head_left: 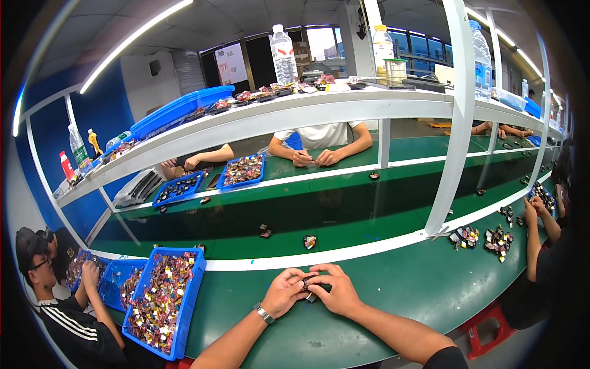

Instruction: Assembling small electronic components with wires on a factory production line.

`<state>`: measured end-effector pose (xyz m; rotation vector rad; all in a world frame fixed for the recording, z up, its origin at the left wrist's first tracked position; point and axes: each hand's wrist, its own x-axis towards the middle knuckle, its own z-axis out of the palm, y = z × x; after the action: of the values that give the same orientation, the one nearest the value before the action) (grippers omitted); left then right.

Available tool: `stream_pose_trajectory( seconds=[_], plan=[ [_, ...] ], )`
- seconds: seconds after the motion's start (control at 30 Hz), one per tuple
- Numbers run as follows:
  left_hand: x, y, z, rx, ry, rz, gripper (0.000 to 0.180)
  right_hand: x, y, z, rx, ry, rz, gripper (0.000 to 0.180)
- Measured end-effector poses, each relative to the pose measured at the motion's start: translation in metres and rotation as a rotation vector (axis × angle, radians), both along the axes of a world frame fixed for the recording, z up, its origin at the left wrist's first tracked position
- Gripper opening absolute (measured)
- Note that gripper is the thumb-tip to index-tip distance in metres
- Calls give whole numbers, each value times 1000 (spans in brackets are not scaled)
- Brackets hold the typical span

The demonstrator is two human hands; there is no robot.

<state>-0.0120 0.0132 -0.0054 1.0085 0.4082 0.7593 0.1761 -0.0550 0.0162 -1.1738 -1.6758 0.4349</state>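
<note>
My left hand [286,293], with a metal-band watch [263,313] on its wrist, and my right hand [335,293] meet over the green bench. Between their fingertips they grip a small black electronic part [310,284]; a pale bit [311,297] shows below it. Fingers of both hands are closed round the part and cover most of it. To the left of my hands, a blue tray [198,289] stands tilted, heaped with small parts [161,298] that have reddish wires and white and yellow pieces.
Beyond a white rail, a green conveyor belt [344,212] carries scattered parts [310,242]. A white post [452,141] rises at right, near piles of parts [499,242]. Co-workers sit left, right and opposite. Bottles [283,58] stand on the shelf overhead. A red stool [488,332] is lower right.
</note>
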Motion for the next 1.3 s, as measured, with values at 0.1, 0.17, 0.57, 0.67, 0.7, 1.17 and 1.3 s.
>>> stream_pose_trajectory(
  seconds=[0.1, 0.17, 0.57, 0.67, 0.7, 1.17, 1.3],
  plan=[
    [0, 0, -2, -6, 9, 3, 16, -2, -2, -2, -15, -12, -14, 14],
    [1, 0, -2, -5, 20, 8, 16, -2, -3, 0, -13, -47, -34, 14],
    [3, 0, -5, 43, 56, 45, 16, -6, 0, -12, -84, 74, -42, 15],
    [3, -2, -2, 21, 85, 55, 17, -5, 0, -13, -87, 69, -38, 16],
    [2, -2, -1, 23, 73, 53, 18, -5, 0, -13, -75, 52, -36, 17],
    [-3, 4, 0, 9, -58, -17, 22, -7, -5, 5, 114, -28, -29, 19],
    [-3, 2, 1, 3, -59, -21, 21, -7, -5, 5, 129, -17, -17, 18]
  ],
)
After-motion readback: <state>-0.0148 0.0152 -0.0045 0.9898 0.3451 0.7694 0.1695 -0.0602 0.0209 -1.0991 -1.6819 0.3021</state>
